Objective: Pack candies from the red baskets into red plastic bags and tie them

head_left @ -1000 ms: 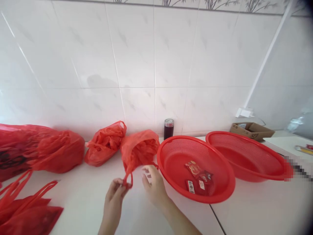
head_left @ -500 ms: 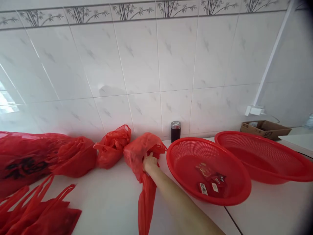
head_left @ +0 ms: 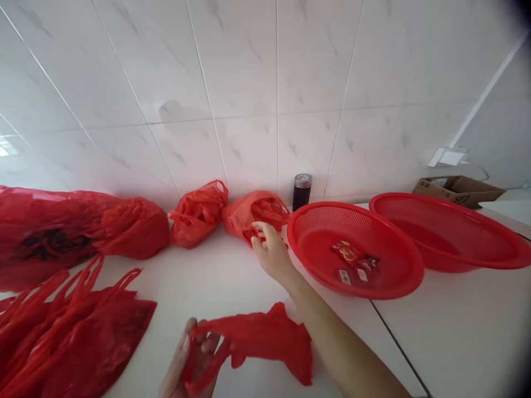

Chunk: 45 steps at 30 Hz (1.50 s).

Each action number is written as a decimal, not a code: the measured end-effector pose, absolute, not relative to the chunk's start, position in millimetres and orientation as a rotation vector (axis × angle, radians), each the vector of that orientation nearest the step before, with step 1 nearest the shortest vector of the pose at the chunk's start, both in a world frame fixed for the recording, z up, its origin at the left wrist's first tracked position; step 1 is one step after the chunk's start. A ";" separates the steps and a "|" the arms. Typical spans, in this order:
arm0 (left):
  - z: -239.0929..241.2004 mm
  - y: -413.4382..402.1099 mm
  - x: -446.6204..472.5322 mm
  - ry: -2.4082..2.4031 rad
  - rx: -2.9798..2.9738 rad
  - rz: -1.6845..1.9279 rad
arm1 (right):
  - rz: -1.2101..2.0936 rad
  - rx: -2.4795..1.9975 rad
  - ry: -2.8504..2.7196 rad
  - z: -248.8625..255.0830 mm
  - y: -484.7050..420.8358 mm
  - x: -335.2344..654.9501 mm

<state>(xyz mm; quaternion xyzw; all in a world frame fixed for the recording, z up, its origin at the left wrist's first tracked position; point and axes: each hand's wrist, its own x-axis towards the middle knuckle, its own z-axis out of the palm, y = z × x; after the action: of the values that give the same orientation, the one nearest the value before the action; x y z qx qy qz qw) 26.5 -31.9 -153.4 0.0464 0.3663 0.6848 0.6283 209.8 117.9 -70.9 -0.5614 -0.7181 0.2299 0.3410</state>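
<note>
1. Left hand (head_left: 179, 362): grip half curled, the handle loop of a loose red bag (head_left: 265, 337) hooked over thumb and fingers; bag held.
2. Loose red bag: stretched out rightward from the left hand, its far end near the right forearm, over the front part of the tabletop (head_left: 199, 282). Contact with the surface: cannot tell.
3. Right hand (head_left: 271, 254): grip partly open, fingers bent, gap between thumb and fingertips, nothing seen in it. Located at the mouth of the bulging red bag (head_left: 240, 213); whether the fingertips touch it, cannot tell.
4. Bulging red bag: near the tabletop's rear edge, mouth open, crumpled red plastic inside.
5. Immediately right of it: red basin (head_left: 315, 249) containing small packets (head_left: 346, 251).
6. Flat red bags (head_left: 95, 337): piled toward the tabletop's left side, handles raised.
</note>
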 end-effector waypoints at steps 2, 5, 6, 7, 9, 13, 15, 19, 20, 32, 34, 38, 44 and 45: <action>-143.8 -29.7 33.1 0.759 0.106 1.593 | 0.720 -0.985 -1.941 -72.3 69.3 223.8; -123.4 -26.9 40.0 0.688 0.224 1.618 | 0.874 -0.846 -2.084 -87.6 22.8 245.1; -115.6 -26.0 40.1 0.664 0.264 1.618 | 0.918 -0.890 -2.106 -94.9 16.9 252.5; -107.9 -24.9 38.6 0.627 0.294 1.628 | 0.988 -0.938 -2.093 -102.0 15.3 260.6; -94.6 -21.5 31.4 0.528 0.319 1.705 | 1.230 -0.985 -1.952 -112.1 20.9 279.0; -88.2 -11.7 13.2 0.673 0.456 1.904 | 1.709 -0.907 -1.542 -115.1 37.8 315.3; -95.5 -9.2 11.3 1.061 0.670 1.862 | 1.814 -0.869 -1.405 -116.0 40.4 323.8; -112.4 -16.5 24.2 1.714 1.442 1.580 | 1.877 -0.804 -1.198 -126.4 37.9 317.8; -115.1 -19.3 28.4 1.783 1.610 1.511 | 1.858 -0.797 -1.203 -129.1 37.1 314.2; -143.4 -14.7 75.5 1.504 1.147 1.220 | 0.730 -0.952 -1.962 -109.0 23.4 284.6; -140.7 -14.0 81.6 1.639 1.247 1.298 | 0.624 -0.853 -1.938 -95.5 5.2 271.4; -127.8 -10.9 85.4 1.680 1.461 1.299 | 0.416 -0.776 -2.274 -95.3 -18.5 242.3; -122.0 -14.0 46.5 1.545 1.851 1.172 | 0.030 -1.249 -3.113 -119.6 8.1 282.6; -124.1 -16.1 37.4 1.524 1.938 1.105 | 0.036 -1.298 -3.164 -117.0 11.0 296.5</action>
<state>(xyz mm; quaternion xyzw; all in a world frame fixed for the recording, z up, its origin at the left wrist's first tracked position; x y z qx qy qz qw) 37.4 -16.1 -124.1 0.7000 0.5504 0.3992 0.2184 296.5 11.0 -117.0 -0.3760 -0.9161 0.0104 -0.1389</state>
